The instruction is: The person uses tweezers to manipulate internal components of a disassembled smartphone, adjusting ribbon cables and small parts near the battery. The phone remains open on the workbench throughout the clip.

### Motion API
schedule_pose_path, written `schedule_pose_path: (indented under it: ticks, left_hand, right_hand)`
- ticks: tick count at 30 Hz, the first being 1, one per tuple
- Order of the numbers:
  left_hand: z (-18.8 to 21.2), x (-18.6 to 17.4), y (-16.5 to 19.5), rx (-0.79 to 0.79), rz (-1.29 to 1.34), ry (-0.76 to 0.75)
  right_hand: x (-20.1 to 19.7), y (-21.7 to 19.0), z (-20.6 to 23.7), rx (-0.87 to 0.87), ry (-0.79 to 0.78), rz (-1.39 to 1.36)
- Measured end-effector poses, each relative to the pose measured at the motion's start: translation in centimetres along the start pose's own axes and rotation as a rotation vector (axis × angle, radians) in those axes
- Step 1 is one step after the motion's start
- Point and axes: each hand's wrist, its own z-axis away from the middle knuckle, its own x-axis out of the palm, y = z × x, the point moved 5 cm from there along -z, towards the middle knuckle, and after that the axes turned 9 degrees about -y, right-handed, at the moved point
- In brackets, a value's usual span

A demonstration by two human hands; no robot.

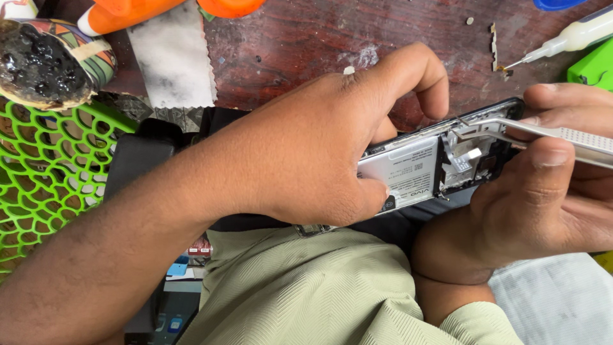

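Your left hand (319,147) is gripping the opened black phone with its white battery showing (408,169), holding it tight above your lap at the edge of the dark red wooden table (287,38). Your right hand (543,185) is pinching thin silver metal tweezers (543,133), and their tips are touching the phone's insides

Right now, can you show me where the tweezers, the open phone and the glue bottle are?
tweezers (562,135): head view, on the flat metal arm.
open phone (408,167): head view, on the pale battery inside.
glue bottle (578,37): head view, on the whitish nozzle end.
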Motion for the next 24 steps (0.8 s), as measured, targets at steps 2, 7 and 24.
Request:
schedule_pose_path:
  ticks: [2, 7, 24]
  left_hand:
    - [0.1, 0.1, -0.1, 0.003, 0.018, -0.007]
    - [0.0, 0.2, -0.2, 0.008, 0.016, -0.010]
    - [0.1, 0.1, -0.2, -0.017, 0.007, -0.009]
  right_hand:
    - [0.0, 0.0, 0.0, 0.003, -0.004, 0.001]
    - [0.0, -0.1, 0.0, 0.013, -0.031, 0.016]
    - [1.5, -1.3, -0.2, 0.027, 0.016, 0.035]
